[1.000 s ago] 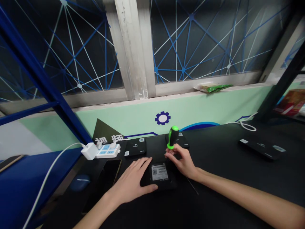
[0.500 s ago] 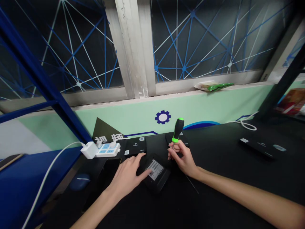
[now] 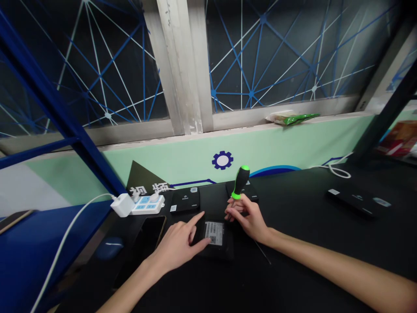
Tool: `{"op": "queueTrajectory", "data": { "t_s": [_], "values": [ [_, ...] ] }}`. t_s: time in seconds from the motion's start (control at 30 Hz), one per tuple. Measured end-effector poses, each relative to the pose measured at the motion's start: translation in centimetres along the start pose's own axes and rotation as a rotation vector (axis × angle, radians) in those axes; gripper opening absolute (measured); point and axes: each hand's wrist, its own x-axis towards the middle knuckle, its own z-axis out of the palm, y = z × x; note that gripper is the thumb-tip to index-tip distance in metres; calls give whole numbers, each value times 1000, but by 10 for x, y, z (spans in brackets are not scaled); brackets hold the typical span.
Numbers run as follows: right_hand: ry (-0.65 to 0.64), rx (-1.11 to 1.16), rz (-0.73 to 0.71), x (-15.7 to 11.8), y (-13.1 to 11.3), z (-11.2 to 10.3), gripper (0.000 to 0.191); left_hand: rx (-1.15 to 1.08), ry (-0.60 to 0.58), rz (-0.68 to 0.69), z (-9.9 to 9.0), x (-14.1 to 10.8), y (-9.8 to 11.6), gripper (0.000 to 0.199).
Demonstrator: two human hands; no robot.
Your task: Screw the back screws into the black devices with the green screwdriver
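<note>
A black box (image 3: 228, 238) with a white printed label (image 3: 213, 233) lies label up on the dark table. My left hand (image 3: 177, 243) is at its left side, thumb resting on the label and index finger stretched past the far left corner; its other fingers are partly hidden. In my right hand (image 3: 249, 219) is a screwdriver (image 3: 241, 181) with a black and green handle, held by pinched fingers low on the shaft. The handle points up and leans slightly right. My fingers hide the tip, near the box's far right corner.
Similar black boxes lie behind at left (image 3: 185, 200), behind my right hand (image 3: 250, 191) and far right (image 3: 358, 202). A power strip (image 3: 148, 204), a phone (image 3: 153, 232) and a mouse (image 3: 110, 248) are at left. A thin rod (image 3: 262, 252) lies beside my right wrist.
The labelled box has turned so that its label sits nearly square to me. My left hand has shifted slightly right with it. The screwdriver has moved a little down and left.
</note>
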Motion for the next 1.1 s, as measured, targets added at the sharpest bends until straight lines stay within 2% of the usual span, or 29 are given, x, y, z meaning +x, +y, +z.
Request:
{"op": "queueTrajectory", "data": {
  "t_s": [0.23,0.43,0.57,0.67,0.97,1.1],
  "values": [
    [-59,-135,-79,2,-2,-2,16,18,-18,-6,1,0,4,64],
    [-133,-200,-113,4,-6,-2,15,115,46,-17,-4,-4,6,62],
    [-170,-197,-123,3,-11,-4,14,156,109,61,-4,-4,2,66],
    [-211,-176,-147,2,-13,-6,18,154,95,123,-2,-4,-4,73],
    [-92,-179,-76,6,-7,-2,19,146,47,114,3,-4,-8,82],
    [-148,-165,-88,5,-11,-4,17,132,38,99,4,-4,-6,82]
  ]
}}
